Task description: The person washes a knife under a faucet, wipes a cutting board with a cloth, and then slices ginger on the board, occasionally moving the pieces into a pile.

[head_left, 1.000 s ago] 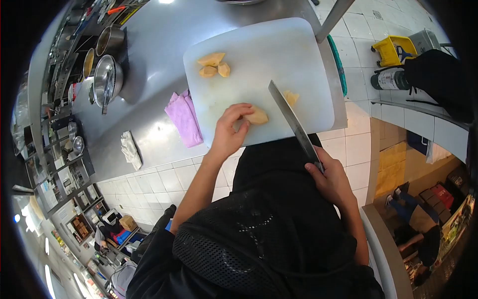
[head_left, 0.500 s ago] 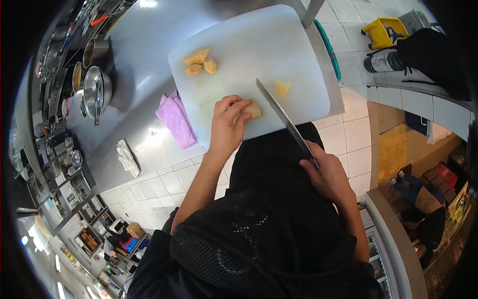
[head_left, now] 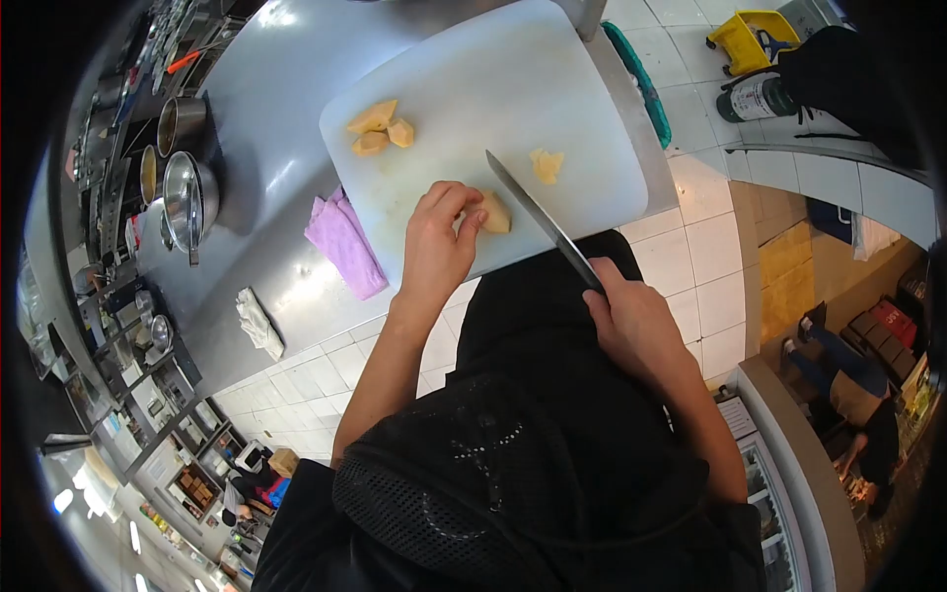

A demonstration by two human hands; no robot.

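A white cutting board (head_left: 552,89) lies on a steel counter (head_left: 266,118). My left hand (head_left: 434,247) presses a pale yellow chunk of food (head_left: 495,213) against the board near its front edge. My right hand (head_left: 631,321) grips the handle of a long knife (head_left: 538,219), whose blade slants over the board just right of that chunk. Three cut pieces (head_left: 380,128) sit at the board's far left, and one more piece (head_left: 546,164) lies right of the blade tip.
A pink cloth (head_left: 340,242) lies left of the board, with a crumpled white rag (head_left: 258,323) nearer the counter edge. Metal pots (head_left: 187,192) stand at the far left. A yellow mop bucket (head_left: 747,35) and a dark bottle (head_left: 755,97) are on the tiled floor to the right.
The view has shifted slightly. My right hand has brought the knife blade leftward, closer to the chunk under my left hand, which keeps its hold.
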